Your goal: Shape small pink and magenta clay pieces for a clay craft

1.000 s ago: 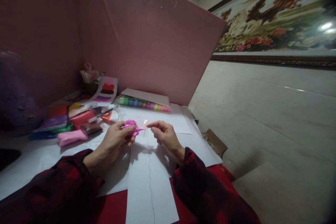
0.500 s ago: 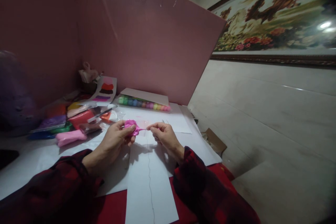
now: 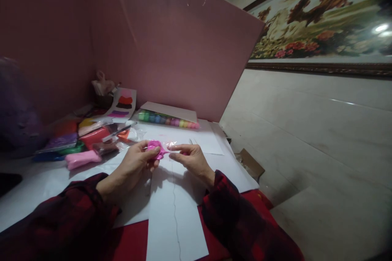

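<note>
A bright pink lump of modelling clay (image 3: 155,149) is pinched between the thumb and fingers of my left hand (image 3: 139,158). Clear plastic film (image 3: 170,144) shows beside the lump, and a thin point of clay sticks out to the right. At that point is my right hand (image 3: 191,159), its thumb and forefinger parted around the tip. Below both hands lies a white paper strip (image 3: 183,220) with a wavy pencil line (image 3: 175,208) running down it.
Several bagged clay packs, including a light pink pack (image 3: 82,159), lie at the left with a pen (image 3: 119,131) across them. A clear pack of coloured clay (image 3: 168,120) sits at the back under a white card. A colour-swatch sheet (image 3: 124,106) leans behind.
My right thumb and forefinger, pinched together on the clay's drawn-out tip before, have parted and moved slightly left. My left hand keeps its hold on the clay.
</note>
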`<state>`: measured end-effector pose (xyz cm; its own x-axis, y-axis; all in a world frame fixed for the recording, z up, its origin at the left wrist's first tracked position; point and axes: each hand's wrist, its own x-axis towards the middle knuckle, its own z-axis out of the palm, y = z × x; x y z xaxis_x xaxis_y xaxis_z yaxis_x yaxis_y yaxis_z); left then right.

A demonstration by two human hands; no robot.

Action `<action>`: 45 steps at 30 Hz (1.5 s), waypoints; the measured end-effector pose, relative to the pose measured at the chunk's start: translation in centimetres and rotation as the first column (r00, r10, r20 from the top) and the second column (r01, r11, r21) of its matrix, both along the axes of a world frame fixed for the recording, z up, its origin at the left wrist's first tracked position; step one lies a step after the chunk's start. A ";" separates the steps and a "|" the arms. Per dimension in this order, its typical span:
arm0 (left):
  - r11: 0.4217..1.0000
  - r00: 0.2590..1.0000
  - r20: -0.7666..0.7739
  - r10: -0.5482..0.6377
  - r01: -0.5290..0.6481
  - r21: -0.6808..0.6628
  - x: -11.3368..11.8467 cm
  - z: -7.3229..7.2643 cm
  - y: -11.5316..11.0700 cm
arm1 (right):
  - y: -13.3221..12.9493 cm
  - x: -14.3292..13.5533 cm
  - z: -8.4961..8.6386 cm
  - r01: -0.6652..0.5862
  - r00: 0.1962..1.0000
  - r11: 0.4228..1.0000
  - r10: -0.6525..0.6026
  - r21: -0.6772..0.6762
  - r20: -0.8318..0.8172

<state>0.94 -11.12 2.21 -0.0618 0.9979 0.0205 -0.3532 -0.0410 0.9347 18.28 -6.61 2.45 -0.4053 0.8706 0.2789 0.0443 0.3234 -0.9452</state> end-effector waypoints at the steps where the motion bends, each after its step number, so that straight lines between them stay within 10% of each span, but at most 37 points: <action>1: 1.000 1.000 0.005 -0.006 0.007 -0.005 0.1 0.1 -0.1 | 0.0 0.0 -0.1 0.011 1.000 1.000 -0.012 0.012 0.022; 17: 0.999 0.999 0.006 -0.037 0.037 -0.030 0.9 0.4 -0.6 | -1.3 -0.5 -0.3 0.049 0.990 0.964 -0.082 0.260 0.117; 23: 0.995 0.996 0.040 0.082 -0.079 -0.064 0.6 0.6 -0.2 | -0.6 -0.2 0.6 0.113 0.982 0.994 -0.110 0.011 -0.155; 30: 0.990 0.990 0.088 0.113 -0.104 -0.097 0.4 0.7 -0.3 | -0.4 0.3 1.5 -0.103 0.918 0.949 -0.024 -0.298 -0.397; 45: 0.993 0.992 0.043 0.120 -0.120 -0.005 0.2 0.7 -0.2 | -0.7 -0.1 0.9 -0.051 0.982 0.970 0.005 -0.239 -0.188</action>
